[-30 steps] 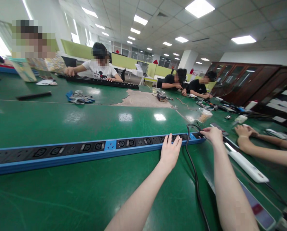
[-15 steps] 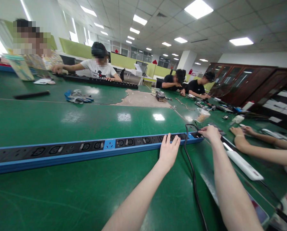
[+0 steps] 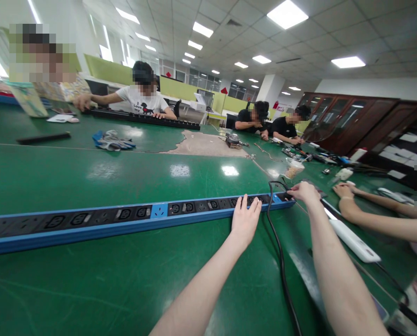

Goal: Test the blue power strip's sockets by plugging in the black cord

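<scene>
A long blue power strip (image 3: pixel 117 234) with a row of black sockets and a few blue ones lies across the green table. My left hand (image 3: pixel 246 221) rests on it, right of the middle, with its fingers stretched out over the sockets. At the strip's right end, my right hand (image 3: pixel 304 192) has its fingers closed on the black plug (image 3: pixel 288 188) of a power cord. The plug is at the last socket, and my fingers partly hide it; I cannot tell how deep it sits. From there the black power cord (image 3: pixel 281 256) loops over the strip and runs down between my forearms.
A white power strip (image 3: pixel 355 241) lies right of my right forearm, near a co-worker's arms (image 3: pixel 372 207). A plastic cup (image 3: pixel 292 168) stands beyond my right hand. Gloves (image 3: pixel 113 140) and a black bar (image 3: pixel 43 138) lie at the far left. Other people sit across the table.
</scene>
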Demonstrator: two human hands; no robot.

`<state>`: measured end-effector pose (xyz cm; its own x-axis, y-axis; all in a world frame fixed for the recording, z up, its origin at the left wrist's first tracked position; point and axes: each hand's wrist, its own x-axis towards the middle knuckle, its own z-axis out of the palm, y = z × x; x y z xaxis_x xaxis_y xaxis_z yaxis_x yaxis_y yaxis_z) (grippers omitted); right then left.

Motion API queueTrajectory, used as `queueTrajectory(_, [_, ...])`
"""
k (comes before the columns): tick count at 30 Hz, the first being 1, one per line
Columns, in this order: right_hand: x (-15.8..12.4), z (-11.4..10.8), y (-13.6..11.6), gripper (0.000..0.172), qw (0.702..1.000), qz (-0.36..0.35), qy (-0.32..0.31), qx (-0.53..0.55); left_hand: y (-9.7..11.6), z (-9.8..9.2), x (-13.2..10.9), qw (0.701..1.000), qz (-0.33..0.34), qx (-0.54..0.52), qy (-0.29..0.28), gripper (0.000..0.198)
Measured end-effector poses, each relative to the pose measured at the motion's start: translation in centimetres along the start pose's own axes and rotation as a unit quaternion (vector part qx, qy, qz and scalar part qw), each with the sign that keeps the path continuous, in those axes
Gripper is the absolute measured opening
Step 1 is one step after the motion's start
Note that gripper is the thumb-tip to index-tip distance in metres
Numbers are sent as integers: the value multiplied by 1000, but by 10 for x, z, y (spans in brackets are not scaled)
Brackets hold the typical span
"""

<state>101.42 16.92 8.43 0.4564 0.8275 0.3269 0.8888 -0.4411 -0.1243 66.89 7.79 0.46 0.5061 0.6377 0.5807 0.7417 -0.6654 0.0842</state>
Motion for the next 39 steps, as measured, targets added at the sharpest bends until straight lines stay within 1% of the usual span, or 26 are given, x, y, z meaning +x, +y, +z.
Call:
queueTrajectory(2, [-1, -1, -1, 39, 999, 15, -40, -28, 0, 0, 0, 1000, -2, 0, -1, 63])
queueTrajectory(3, [-2, -1, -1, 42, 998, 22, -49, -37, 0, 0, 0, 1000, -4, 0, 0, 63])
queueTrajectory(8, [-10, 7, -2, 46, 998, 44, -6, -32, 1, 1, -1, 1000, -7, 3, 10, 60])
queueTrajectory(10, [-12, 12, -2, 46, 998, 51, -1, -24, 1, 2, -1, 1000, -8, 6, 8, 61])
queueTrajectory(15, [-13, 18, -2, 45, 999, 42, -18, -11, 1, 2, -1, 1000, -9, 11, 14, 58])
queueTrajectory(20, [-16, 15, -4, 40, 999, 18, -15, -49, 0, 3, -1, 1000, -6, 7, 16, 58])
queueTrajectory(24, [-15, 14, -5, 41, 997, -2, -19, -71, 0, 2, -1, 1000, -4, 8, 16, 58])
queueTrajectory(31, [-11, 18, -9, 43, 995, 6, -22, -95, 0, 3, -1, 1000, -5, 12, 24, 59])
queueTrajectory(39, [-12, 21, -9, 48, 994, 15, -32, -103, 0, 3, -1, 1000, -3, 12, 8, 58])
